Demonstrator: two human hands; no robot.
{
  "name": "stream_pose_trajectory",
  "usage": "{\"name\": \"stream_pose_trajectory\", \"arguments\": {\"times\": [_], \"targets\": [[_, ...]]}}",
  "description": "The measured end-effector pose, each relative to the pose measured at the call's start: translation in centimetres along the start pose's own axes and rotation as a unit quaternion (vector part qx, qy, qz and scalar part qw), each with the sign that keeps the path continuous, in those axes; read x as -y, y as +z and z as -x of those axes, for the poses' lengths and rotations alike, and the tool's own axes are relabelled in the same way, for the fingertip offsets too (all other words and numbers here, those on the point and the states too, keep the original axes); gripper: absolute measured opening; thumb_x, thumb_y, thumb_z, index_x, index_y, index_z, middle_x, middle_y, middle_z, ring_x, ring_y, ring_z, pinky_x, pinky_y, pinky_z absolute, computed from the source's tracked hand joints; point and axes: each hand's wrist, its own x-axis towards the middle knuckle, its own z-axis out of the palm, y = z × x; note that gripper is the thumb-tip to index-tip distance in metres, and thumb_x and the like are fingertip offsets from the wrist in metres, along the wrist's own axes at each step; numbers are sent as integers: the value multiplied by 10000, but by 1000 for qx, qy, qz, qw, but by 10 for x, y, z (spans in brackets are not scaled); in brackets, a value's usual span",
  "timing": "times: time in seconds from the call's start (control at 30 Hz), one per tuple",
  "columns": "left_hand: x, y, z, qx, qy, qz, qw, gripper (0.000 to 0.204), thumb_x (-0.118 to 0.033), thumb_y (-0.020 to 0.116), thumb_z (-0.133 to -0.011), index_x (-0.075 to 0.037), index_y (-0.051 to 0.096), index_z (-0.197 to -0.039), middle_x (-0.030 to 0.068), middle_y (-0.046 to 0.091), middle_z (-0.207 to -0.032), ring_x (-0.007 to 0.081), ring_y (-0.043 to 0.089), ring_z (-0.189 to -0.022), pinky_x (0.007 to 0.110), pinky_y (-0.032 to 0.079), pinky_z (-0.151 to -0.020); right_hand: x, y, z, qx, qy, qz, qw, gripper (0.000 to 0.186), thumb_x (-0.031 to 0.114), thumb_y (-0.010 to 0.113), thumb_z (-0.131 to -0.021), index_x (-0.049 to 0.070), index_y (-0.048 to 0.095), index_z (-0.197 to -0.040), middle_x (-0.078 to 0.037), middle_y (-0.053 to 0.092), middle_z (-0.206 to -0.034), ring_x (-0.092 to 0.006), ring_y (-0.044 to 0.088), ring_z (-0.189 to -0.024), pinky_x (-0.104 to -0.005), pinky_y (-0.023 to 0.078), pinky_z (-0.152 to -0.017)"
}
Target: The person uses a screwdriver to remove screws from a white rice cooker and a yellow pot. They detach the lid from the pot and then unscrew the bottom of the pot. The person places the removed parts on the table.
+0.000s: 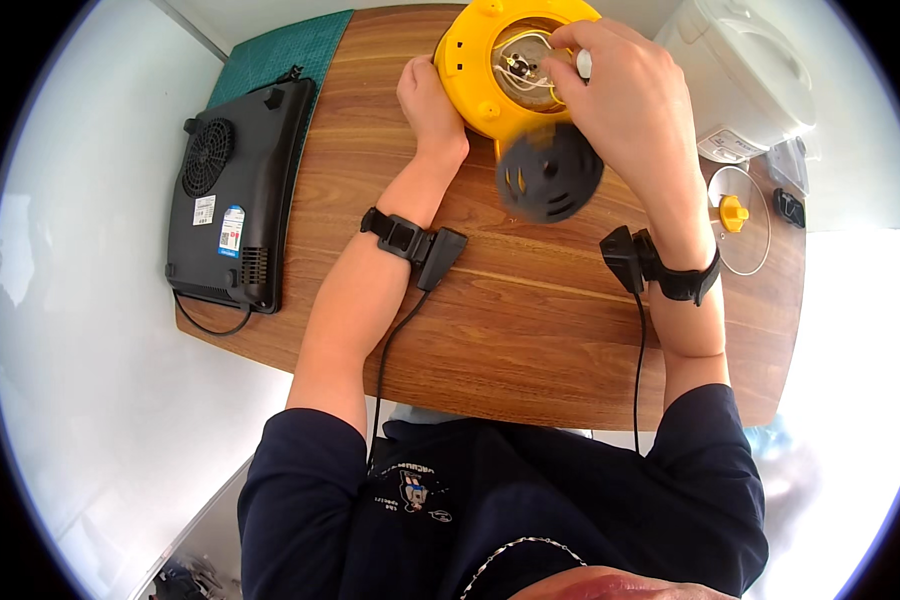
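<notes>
A yellow appliance base point(469, 92) stands at the far side of the table with its round underside opening facing me. Thin white and yellow wires point(522, 72) and metal parts show inside. My left hand point(430, 100) is closed against the left side of the base, its fingertips hidden behind it. Over the opening's right edge, my right hand point(625, 90) has thumb and fingers bent together at the wires. A small white, rounded piece point(583, 64) shows by its fingers; what they pinch is hidden. Below the opening, a round black slotted cover point(550, 178) appears blurred by motion.
A black induction cooker point(235, 200) lies underside up at left, partly over a green cutting mat point(270, 50). A whitish plastic container point(740, 85) stands at far right. Near it are a clear lid with a yellow knob point(733, 213) and a small black object point(789, 207).
</notes>
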Motion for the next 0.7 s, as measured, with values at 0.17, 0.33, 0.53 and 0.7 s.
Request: {"name": "stream_pose_trajectory", "arguments": {"times": [0.17, 0.33, 0.53, 0.7], "targets": [[5, 0, -2, -18, 1, -4, 1000, 229, -179, 441, -1016, -20, 594, -957, 7, 568, -866, 114, 533, -772, 296, 467, -706, -10, 2, -2, 16, -20, -41, 999, 209, 242, 758, -874, 52, 716, -949, -121, 711, -894, -352, 664, -767, -438, 532, -716], [6, -4, -6, -18, -29, 17, 999, 195, -154, 446, -994, -43, 562, -883, -14, 536, -807, 104, 501, -722, 297, 441, -664, 12, -27, 20, 257, -130, -95, 953, 309, 226, 845, -776, 50, 701, -984, -135, 726, -885, -353, 696, -879, -436, 551, -754], [0, -2, -3, -4, -20, -59, 998, 198, -143, 449, -986, -90, 494, -800, -37, 512, -770, 99, 477, -688, 301, 417, -640, 17, -17, 28, 358, -177, -109, 910, 305, 116, 834, -769, 35, 678, -1018, -143, 722, -870, -366, 698, -908, -458, 552, -774], [0, 0, -3, -18, -32, -3, 999, 195, -130, 461, -977, -105, 482, -785, -46, 501, -760, 95, 467, -679, 301, 406, -631, 15, -9, 32, 399, -169, -47, 900, 361, 159, 840, -781, 66, 594, -1029, -97, 700, -942, -334, 668, -933, -439, 514, -780]]}}
